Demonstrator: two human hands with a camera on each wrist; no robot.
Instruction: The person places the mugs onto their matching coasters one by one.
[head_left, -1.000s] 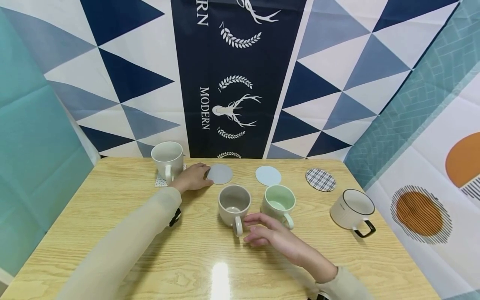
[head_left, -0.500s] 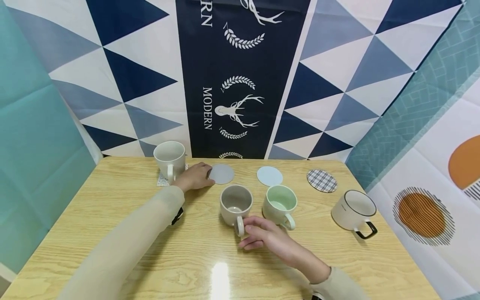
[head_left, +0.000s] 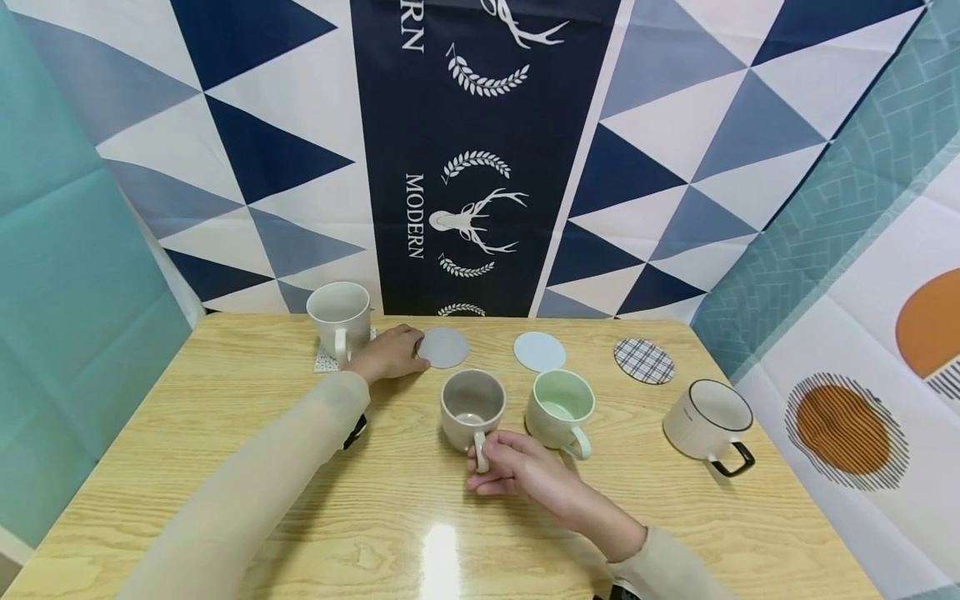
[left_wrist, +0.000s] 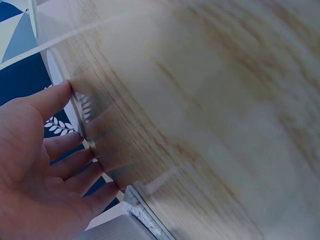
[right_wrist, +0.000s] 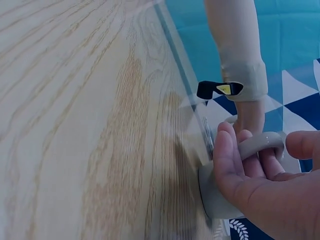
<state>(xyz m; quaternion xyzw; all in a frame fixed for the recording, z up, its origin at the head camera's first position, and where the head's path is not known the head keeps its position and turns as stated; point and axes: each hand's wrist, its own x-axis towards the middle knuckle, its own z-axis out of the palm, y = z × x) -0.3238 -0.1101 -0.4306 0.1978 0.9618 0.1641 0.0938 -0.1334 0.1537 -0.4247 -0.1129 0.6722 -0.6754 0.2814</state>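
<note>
My right hand (head_left: 536, 471) has its fingers through the handle of a grey mug (head_left: 454, 429), which stands upright on the table. In the right wrist view the fingers (right_wrist: 227, 150) hook around the curved handle (right_wrist: 262, 143), and the thumb is close beside it. At the back of the table my left hand (head_left: 390, 352) rests by a round grey coaster (head_left: 444, 347). Its thumb and fingertips touch the coaster's rim and the tabletop in the left wrist view, the fingers loosely spread. Behind the left wrist, a white mug (head_left: 337, 310) stands on a speckled square coaster (head_left: 325, 362).
Just right of the grey mug is a pale green mug (head_left: 551, 421). Behind it lies a light blue round coaster (head_left: 540, 352), with a plaid round coaster (head_left: 645, 361) farther right. A white mug with black rim and handle (head_left: 693, 421) stands near the table's right edge.
My right hand has moved left to the grey mug, and its fingers have gone through the handle. The left hand has stayed at the grey coaster.
</note>
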